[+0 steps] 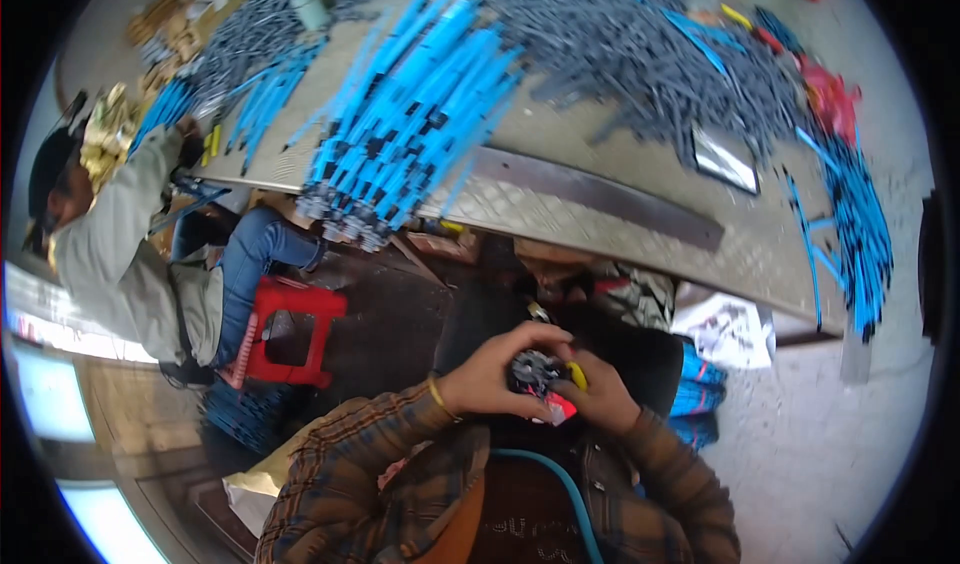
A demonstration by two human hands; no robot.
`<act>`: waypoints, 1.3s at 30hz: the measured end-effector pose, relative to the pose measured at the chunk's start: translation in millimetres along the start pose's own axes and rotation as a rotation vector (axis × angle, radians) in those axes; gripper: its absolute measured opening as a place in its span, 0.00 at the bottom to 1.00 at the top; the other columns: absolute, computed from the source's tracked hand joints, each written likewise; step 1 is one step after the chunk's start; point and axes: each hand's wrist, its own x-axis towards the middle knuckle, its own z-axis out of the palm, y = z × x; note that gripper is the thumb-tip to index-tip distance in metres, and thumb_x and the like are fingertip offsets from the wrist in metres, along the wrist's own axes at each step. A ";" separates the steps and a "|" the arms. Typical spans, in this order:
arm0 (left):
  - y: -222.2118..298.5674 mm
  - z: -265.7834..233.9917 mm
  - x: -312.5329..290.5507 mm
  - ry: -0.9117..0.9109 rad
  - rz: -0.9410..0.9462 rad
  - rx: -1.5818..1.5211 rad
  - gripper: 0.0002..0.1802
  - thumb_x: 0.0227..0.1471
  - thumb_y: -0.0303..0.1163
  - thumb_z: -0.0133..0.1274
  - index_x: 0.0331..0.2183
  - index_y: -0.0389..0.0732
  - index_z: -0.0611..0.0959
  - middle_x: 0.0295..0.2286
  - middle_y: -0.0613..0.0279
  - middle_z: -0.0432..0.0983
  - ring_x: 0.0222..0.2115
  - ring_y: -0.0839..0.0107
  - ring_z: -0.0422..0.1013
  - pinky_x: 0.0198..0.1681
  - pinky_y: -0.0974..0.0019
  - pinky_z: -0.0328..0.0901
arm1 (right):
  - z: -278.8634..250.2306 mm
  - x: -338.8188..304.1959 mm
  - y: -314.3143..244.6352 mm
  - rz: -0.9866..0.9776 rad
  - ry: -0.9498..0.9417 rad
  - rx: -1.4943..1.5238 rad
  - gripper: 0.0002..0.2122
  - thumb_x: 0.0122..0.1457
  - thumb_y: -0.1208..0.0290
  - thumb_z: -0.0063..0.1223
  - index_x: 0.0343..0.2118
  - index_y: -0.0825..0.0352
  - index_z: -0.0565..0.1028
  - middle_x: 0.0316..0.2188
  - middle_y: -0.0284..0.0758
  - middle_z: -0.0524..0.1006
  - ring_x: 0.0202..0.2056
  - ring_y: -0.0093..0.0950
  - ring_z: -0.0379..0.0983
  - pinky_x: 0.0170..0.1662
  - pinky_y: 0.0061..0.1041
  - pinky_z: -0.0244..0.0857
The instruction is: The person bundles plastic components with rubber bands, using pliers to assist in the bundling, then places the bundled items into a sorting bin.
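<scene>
Close to my lap, my left hand point(490, 372) curls its thumb and fingers round a dark grey cluster of small pieces point(535, 369), seen end-on. My right hand point(606, 396) is closed against the other side of the cluster. A yellow piece point(577, 375) sticks out by its fingers, and I cannot make out what that piece is. Between the two hands, below the cluster, a bright pinkish-red piece point(563, 411) shows. The lower part of the cluster is hidden by my hands.
A table point(570, 134) stands ahead, bearing a bundle of blue rods point(415, 114), heaped grey plastic pieces point(610, 44) and a phone-like dark-framed slab point(725, 160). More blue rods point(862, 234) lie right. At left a person point(125, 239) sits near a red stool point(295, 329).
</scene>
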 end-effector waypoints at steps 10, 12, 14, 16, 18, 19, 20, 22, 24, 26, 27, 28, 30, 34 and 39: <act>-7.3 3.3 -25.4 0.003 -0.195 -0.097 0.38 0.33 0.24 0.65 0.47 0.38 0.64 0.45 0.53 0.66 0.48 0.66 0.62 0.52 0.63 0.58 | 31.9 -4.0 19.9 -0.046 -0.032 0.050 0.16 0.50 0.63 0.54 0.38 0.69 0.71 0.30 0.45 0.71 0.35 0.41 0.68 0.38 0.32 0.62; -3.4 0.0 -28.9 -0.002 -0.180 -0.071 0.37 0.34 0.23 0.64 0.47 0.37 0.64 0.46 0.53 0.65 0.49 0.65 0.62 0.52 0.63 0.58 | 34.3 -0.4 19.1 -0.031 -0.067 0.080 0.16 0.50 0.63 0.54 0.38 0.68 0.71 0.30 0.45 0.72 0.35 0.41 0.68 0.38 0.32 0.62; -4.1 3.5 -32.0 -0.003 -0.195 -0.065 0.37 0.34 0.24 0.64 0.47 0.37 0.64 0.46 0.53 0.66 0.49 0.66 0.62 0.52 0.63 0.57 | 34.9 -0.9 14.9 -0.053 -0.110 0.094 0.16 0.50 0.63 0.54 0.38 0.68 0.71 0.30 0.45 0.72 0.35 0.41 0.69 0.38 0.32 0.62; 0.3 -0.5 -32.7 -0.004 -0.216 -0.026 0.37 0.35 0.26 0.64 0.48 0.37 0.64 0.46 0.53 0.66 0.49 0.67 0.62 0.52 0.64 0.57 | 31.1 -1.3 3.8 -0.131 -0.021 0.022 0.16 0.48 0.65 0.54 0.39 0.68 0.71 0.31 0.45 0.72 0.34 0.40 0.69 0.39 0.31 0.62; -3.4 0.0 -27.0 -0.035 -0.189 0.024 0.36 0.36 0.30 0.64 0.47 0.37 0.65 0.44 0.56 0.68 0.48 0.68 0.63 0.51 0.65 0.58 | 30.1 -3.8 13.4 -0.099 -0.007 0.086 0.16 0.46 0.69 0.55 0.40 0.68 0.71 0.31 0.45 0.73 0.35 0.38 0.70 0.39 0.31 0.62; -8.4 3.0 -22.9 -0.055 -0.146 0.033 0.35 0.36 0.32 0.64 0.46 0.38 0.66 0.42 0.57 0.69 0.46 0.68 0.64 0.50 0.65 0.58 | 28.0 -10.1 21.7 -0.049 -0.004 0.055 0.16 0.46 0.72 0.53 0.40 0.69 0.71 0.32 0.42 0.74 0.35 0.32 0.71 0.39 0.27 0.63; -13.0 4.2 -20.1 -0.087 -0.102 0.036 0.34 0.36 0.33 0.64 0.46 0.38 0.68 0.41 0.58 0.70 0.45 0.68 0.65 0.49 0.65 0.59 | 27.1 -15.3 31.4 0.010 0.007 0.018 0.17 0.45 0.74 0.51 0.40 0.71 0.70 0.33 0.39 0.74 0.34 0.26 0.71 0.39 0.24 0.64; -10.8 10.2 -24.9 -0.073 -0.076 0.081 0.31 0.36 0.33 0.64 0.44 0.38 0.69 0.41 0.58 0.70 0.44 0.68 0.65 0.48 0.65 0.59 | 33.8 -19.4 44.1 0.017 0.018 0.062 0.17 0.44 0.75 0.51 0.40 0.72 0.70 0.33 0.38 0.75 0.35 0.24 0.71 0.39 0.23 0.64; -7.9 8.4 -29.5 -0.087 -0.058 0.103 0.29 0.37 0.32 0.63 0.43 0.38 0.71 0.40 0.59 0.70 0.43 0.67 0.66 0.47 0.64 0.60 | 36.0 -14.3 47.2 0.043 -0.039 0.077 0.17 0.44 0.75 0.51 0.40 0.72 0.70 0.33 0.37 0.75 0.35 0.23 0.71 0.39 0.23 0.64; -7.9 10.1 -31.3 -0.108 -0.093 0.093 0.26 0.38 0.31 0.62 0.41 0.37 0.72 0.39 0.58 0.71 0.42 0.67 0.66 0.47 0.65 0.60 | 34.2 -17.0 47.4 0.195 -0.115 0.109 0.17 0.44 0.76 0.51 0.40 0.72 0.70 0.33 0.36 0.75 0.35 0.22 0.70 0.38 0.22 0.64; -8.6 10.7 -31.0 -0.122 -0.110 0.085 0.24 0.38 0.31 0.61 0.40 0.36 0.73 0.39 0.58 0.71 0.42 0.67 0.67 0.46 0.65 0.60 | 34.7 -16.5 50.1 0.187 -0.120 0.100 0.17 0.44 0.76 0.51 0.40 0.72 0.70 0.33 0.36 0.75 0.35 0.22 0.70 0.38 0.22 0.64; -10.6 11.2 -29.2 -0.115 -0.102 0.088 0.24 0.38 0.31 0.61 0.40 0.36 0.73 0.39 0.58 0.71 0.42 0.67 0.67 0.46 0.65 0.60 | 36.2 -14.6 54.0 0.135 -0.093 0.131 0.17 0.44 0.76 0.51 0.40 0.72 0.70 0.32 0.36 0.75 0.34 0.22 0.70 0.38 0.22 0.64; -16.0 11.5 -22.1 -0.130 -0.069 0.035 0.22 0.39 0.30 0.60 0.39 0.36 0.74 0.38 0.58 0.71 0.41 0.68 0.67 0.46 0.66 0.60 | 37.8 -9.7 55.3 0.032 -0.036 0.197 0.17 0.44 0.76 0.52 0.40 0.72 0.70 0.32 0.36 0.75 0.34 0.21 0.70 0.37 0.22 0.64; -12.1 21.4 -19.2 -0.100 -0.030 -0.002 0.19 0.39 0.29 0.60 0.37 0.37 0.74 0.35 0.59 0.72 0.38 0.70 0.68 0.44 0.67 0.61 | 32.0 -11.9 27.7 0.131 0.052 0.197 0.18 0.45 0.74 0.53 0.41 0.70 0.70 0.31 0.36 0.75 0.34 0.20 0.70 0.38 0.21 0.64; -18.7 37.0 -13.1 -0.185 -0.012 -0.036 0.15 0.41 0.29 0.59 0.33 0.37 0.74 0.31 0.62 0.72 0.34 0.73 0.68 0.40 0.70 0.62 | 33.9 -29.7 36.8 0.104 0.053 0.264 0.27 0.48 0.44 0.51 0.46 0.58 0.71 0.33 0.42 0.76 0.35 0.27 0.73 0.36 0.23 0.66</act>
